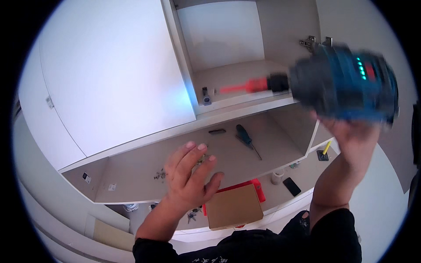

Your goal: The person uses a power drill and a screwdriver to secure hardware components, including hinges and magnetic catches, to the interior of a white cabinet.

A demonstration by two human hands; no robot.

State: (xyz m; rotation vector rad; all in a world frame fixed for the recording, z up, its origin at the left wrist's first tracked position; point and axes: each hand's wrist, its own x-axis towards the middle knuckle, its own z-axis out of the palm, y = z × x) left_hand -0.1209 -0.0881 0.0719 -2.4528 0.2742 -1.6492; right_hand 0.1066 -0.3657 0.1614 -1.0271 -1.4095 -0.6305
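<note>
My right hand grips a blue-and-black cordless driver, raised roughly level, green lights glowing, its red bit pointing left.

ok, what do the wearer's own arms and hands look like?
Left hand: no glove, ring or watch showing; short fingernails. Right hand: ungloved, but blurred and partly hidden. Both forearms bare, no cables visible. Left sleeve and right sleeve: plain black, ending near the elbows.

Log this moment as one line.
right hand: gripping blue power drill, red bit pointing left | left hand: open, empty, by lower cabinet shelf | on shelf: teal-handled screwdriver, small metal pieces
</note>
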